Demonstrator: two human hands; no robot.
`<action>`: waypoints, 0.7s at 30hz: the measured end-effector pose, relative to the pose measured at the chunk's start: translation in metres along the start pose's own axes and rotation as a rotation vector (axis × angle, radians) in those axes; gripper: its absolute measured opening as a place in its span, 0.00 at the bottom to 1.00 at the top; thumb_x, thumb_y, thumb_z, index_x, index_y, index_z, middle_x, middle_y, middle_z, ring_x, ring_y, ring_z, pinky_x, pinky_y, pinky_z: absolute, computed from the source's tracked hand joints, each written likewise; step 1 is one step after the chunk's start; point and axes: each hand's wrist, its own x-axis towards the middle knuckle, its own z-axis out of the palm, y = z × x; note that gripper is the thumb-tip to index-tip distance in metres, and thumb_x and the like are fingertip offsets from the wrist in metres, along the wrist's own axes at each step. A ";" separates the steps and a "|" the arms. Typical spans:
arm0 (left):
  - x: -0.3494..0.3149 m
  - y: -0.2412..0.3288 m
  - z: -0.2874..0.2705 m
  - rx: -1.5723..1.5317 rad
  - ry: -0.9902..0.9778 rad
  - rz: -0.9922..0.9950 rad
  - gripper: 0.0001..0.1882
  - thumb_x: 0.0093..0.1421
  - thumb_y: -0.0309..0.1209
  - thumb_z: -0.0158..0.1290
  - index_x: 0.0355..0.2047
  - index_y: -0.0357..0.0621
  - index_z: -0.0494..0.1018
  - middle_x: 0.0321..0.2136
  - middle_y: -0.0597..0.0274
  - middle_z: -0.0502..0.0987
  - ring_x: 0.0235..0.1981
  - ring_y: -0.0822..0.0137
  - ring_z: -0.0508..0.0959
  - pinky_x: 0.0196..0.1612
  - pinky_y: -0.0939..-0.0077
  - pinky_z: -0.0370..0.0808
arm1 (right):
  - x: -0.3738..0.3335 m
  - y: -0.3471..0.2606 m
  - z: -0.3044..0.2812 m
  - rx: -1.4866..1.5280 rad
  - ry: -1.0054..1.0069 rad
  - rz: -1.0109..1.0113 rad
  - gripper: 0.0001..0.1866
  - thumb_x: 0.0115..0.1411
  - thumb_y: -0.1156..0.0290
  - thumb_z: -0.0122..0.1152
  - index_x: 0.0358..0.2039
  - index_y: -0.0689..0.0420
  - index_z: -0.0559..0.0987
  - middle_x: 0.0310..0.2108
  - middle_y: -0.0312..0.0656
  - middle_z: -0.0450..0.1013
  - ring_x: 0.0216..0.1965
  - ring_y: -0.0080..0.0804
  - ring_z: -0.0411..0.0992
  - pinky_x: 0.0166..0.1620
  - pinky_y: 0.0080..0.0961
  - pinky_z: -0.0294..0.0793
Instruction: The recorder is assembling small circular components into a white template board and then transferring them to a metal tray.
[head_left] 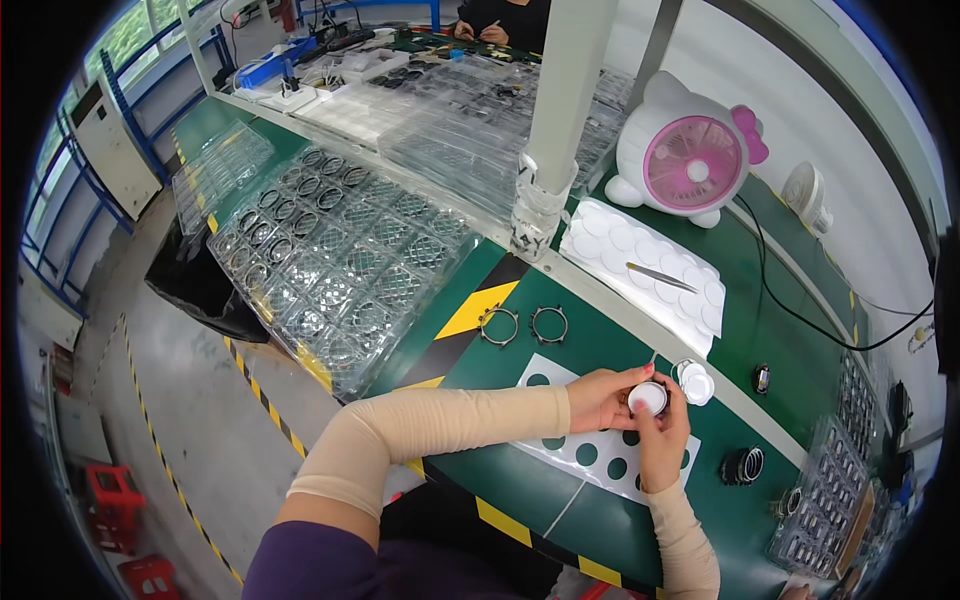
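Round white disc [648, 398] — smooth, glossy — pinched between left hand [600, 396] and right hand [664, 440].

We see a white and pink desk fan [690, 150] at the back of the green bench [520, 500], with tweezers [660, 277] lying on a white sheet of discs [610, 240] before it. Two metal rings [523, 325] rest near the yellow-black stripe, and clear blister trays [340, 270] are stacked at left.

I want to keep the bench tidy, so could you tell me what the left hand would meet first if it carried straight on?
Probably the small white cap just beyond the left hand; depth is unclear.
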 end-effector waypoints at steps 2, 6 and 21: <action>0.004 -0.005 0.002 -0.062 0.061 -0.024 0.19 0.60 0.43 0.46 0.42 0.39 0.65 0.39 0.57 0.70 0.43 0.66 0.73 0.47 0.65 0.72 | 0.008 0.014 -0.016 0.055 -0.015 0.139 0.13 0.52 0.77 0.56 0.40 0.63 0.71 0.34 0.38 0.69 0.34 0.22 0.67 0.38 0.16 0.67; 0.010 -0.010 -0.008 -0.076 0.088 -0.035 0.18 0.61 0.43 0.45 0.44 0.44 0.65 0.40 0.60 0.70 0.43 0.69 0.73 0.50 0.65 0.70 | 0.011 0.014 -0.009 -0.150 0.008 0.004 0.08 0.55 0.72 0.56 0.33 0.63 0.72 0.27 0.36 0.70 0.29 0.21 0.66 0.34 0.18 0.66; 0.013 0.003 0.003 0.068 0.113 0.008 0.21 0.62 0.43 0.41 0.48 0.40 0.61 0.46 0.56 0.67 0.47 0.65 0.70 0.53 0.66 0.69 | 0.014 0.023 -0.021 0.178 -0.057 0.075 0.20 0.53 0.81 0.49 0.48 0.58 0.64 0.38 0.40 0.66 0.38 0.23 0.66 0.37 0.18 0.67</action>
